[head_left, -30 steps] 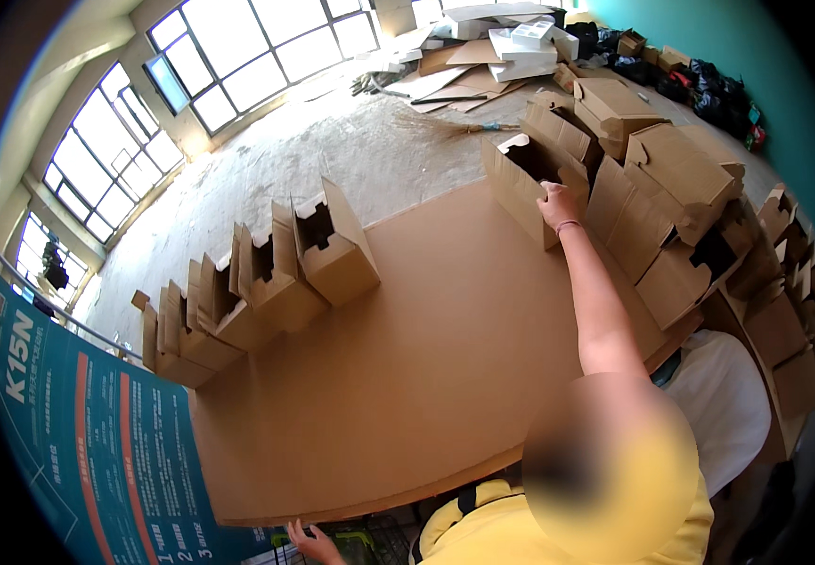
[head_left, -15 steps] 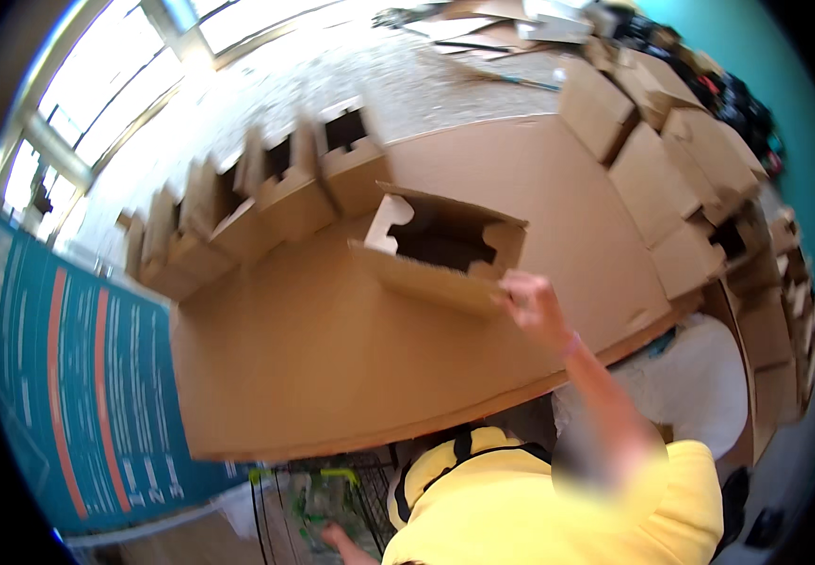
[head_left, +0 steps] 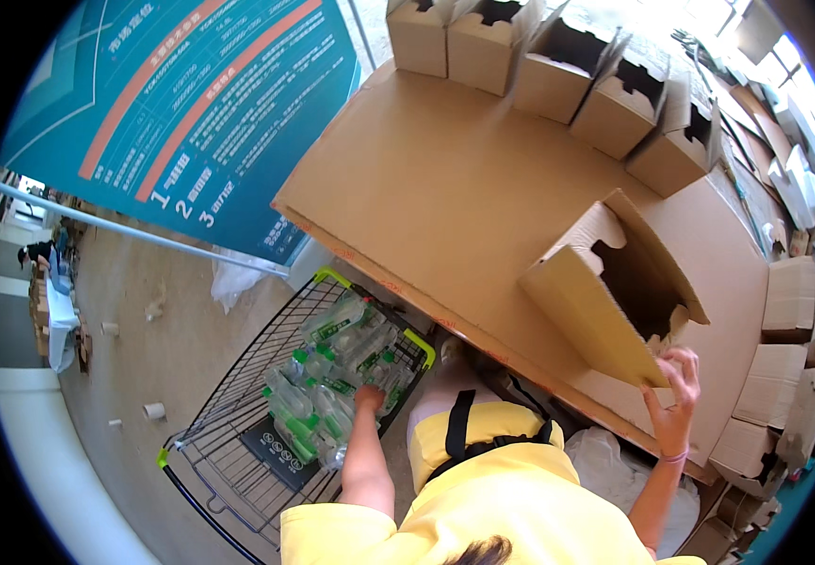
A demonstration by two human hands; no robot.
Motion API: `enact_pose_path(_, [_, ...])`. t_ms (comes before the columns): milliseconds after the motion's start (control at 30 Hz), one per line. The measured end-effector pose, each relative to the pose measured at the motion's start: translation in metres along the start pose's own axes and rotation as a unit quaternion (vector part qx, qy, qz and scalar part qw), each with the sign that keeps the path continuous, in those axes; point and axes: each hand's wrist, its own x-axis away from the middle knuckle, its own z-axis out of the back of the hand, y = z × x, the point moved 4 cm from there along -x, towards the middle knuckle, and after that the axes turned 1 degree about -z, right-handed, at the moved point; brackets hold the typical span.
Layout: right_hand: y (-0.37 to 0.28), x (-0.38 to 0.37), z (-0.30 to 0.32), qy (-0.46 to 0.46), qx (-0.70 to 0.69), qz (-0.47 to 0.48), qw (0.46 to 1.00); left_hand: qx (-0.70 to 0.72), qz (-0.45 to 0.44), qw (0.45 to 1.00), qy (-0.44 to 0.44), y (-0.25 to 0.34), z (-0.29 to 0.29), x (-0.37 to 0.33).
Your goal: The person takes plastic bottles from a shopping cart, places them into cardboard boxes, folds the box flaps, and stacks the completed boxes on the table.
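Head view: found at near left, the left hand [head_left: 367, 398], lowered into a wire shopping cart [head_left: 274, 452] onto clear plastic bottles [head_left: 294, 395] with green caps and labels. Cannot tell whether clasping one or merely resting on the pile, owing to hidden fingertips. Located at near right, the right hand [head_left: 676, 381], with bent fingers and spread thumb at the near corner of an open-topped carton [head_left: 572, 306]. Cannot tell whether pinching the flap or only alongside it. Noted on the same wrist: a pink band [head_left: 673, 459].

Confirmed for the carton — on the right part of a brown cardboard-topped table [head_left: 426, 179], close to the near edge, with flaps raised and dark interior showing. Observed along the far edge: a row of five cartons [head_left: 481, 58], also open-topped, well apart from the handled one. Crowded at right: further brown cartons [head_left: 770, 386]. Lying below the near edge at right: a white bag [head_left: 605, 452]. Standing at left: a blue-green banner [head_left: 238, 122] with orange bars, on a metal frame [head_left: 139, 229]. Visible beyond the cart — small white cylinders [head_left: 154, 411] on the floor and, at far left, another person [head_left: 40, 252], too small for detail.
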Motion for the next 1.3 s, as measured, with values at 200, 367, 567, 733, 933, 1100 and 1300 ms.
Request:
enact_pose_path(200, [-0.024, -0.054, -0.001, -0.173, 0.085, 0.052, 0.98, 0.016, -0.041, 0.956, 0.291, 0.072, 0.116, 0.013])
enact_pose_path(367, [-0.018, -0.068, -0.009, -0.257, 0.114, 0.045, 0.959, -0.171, -0.13, 0.935, 0.281, 0.075, 0.155, -0.055])
enact_pose_path(567, [-0.026, -0.065, -0.011, -0.253, 0.148, 0.065, 0.954, -0.275, -0.022, 0.955, 0.106, 0.055, 0.152, -0.123])
enact_pose_path(733, [-0.027, -0.058, -0.008, -0.225, 0.14, 0.048, 0.963, -0.24, -0.031, 0.962, 0.126, 0.06, 0.149, -0.112])
enact_pose_path(933, [-0.034, -0.049, -0.002, -0.211, 0.235, 0.011, 0.949, -0.072, -0.029, 0.995, 0.056, 0.052, 0.157, -0.092])
enact_pose_path(1100, [-0.022, -0.044, 0.0, -0.276, 0.114, 0.012, 0.954, 0.158, 0.006, 0.984, 0.08, 0.006, 0.115, -0.055])
enact_pose_path(1300, [-0.019, -0.038, 0.003, -0.289, 0.111, 0.055, 0.949, 0.448, 0.001, 0.881, 0.15, 0.004, 0.168, 0.008])
